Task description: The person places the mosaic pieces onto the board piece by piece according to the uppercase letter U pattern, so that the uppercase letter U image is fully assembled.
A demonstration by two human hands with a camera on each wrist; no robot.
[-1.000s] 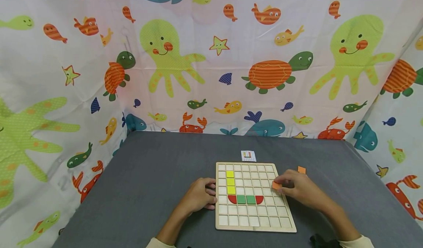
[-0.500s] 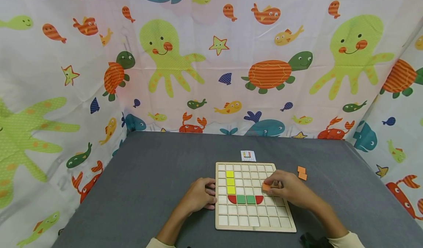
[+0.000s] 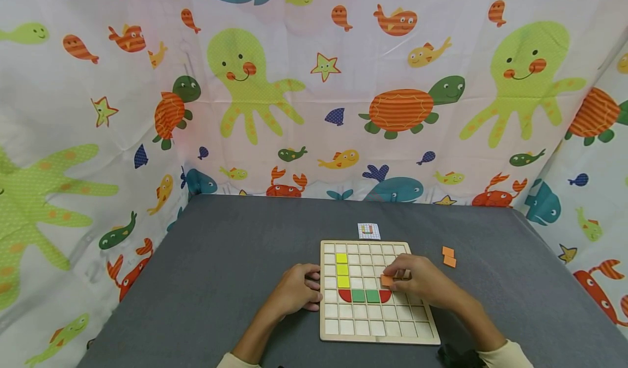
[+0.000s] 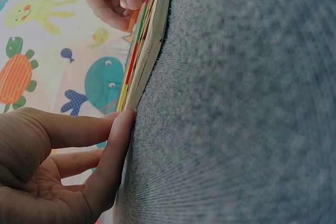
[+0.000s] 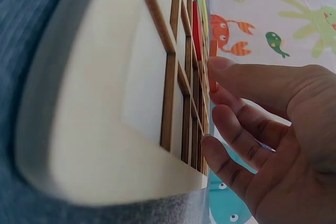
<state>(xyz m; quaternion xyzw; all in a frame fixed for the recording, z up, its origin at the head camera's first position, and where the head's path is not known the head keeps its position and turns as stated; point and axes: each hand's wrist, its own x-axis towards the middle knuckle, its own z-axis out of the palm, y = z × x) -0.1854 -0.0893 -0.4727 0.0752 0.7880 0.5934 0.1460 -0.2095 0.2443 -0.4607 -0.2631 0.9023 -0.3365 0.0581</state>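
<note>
A wooden grid board (image 3: 382,339) lies on the grey cloth. My left hand (image 3: 294,289) holds its left edge; in the left wrist view, thumb and finger (image 4: 121,129) come together at that edge. My right hand (image 3: 424,281) pinches an orange square tile (image 3: 386,281) between thumb and fingers, over the grid just behind the right red quarter-round tile (image 3: 385,296). Beside that piece sit two green square tiles (image 3: 365,296), then another red quarter-round tile (image 3: 345,295). A column of yellow square tiles (image 3: 342,270) runs back from there. From the side, the orange tile (image 5: 213,66) shows edge-on.
Two more orange tiles (image 3: 448,257) lie on the cloth right of the board. A small card (image 3: 369,231) printed with a coloured grid pattern lies behind the board. A curtain (image 3: 314,106) with sea animals hangs behind the table (image 3: 235,248).
My right hand has carried the orange tile leftward from the board's right edge to above the right red tile, uncovering a second loose orange tile. My left hand stays put.
</note>
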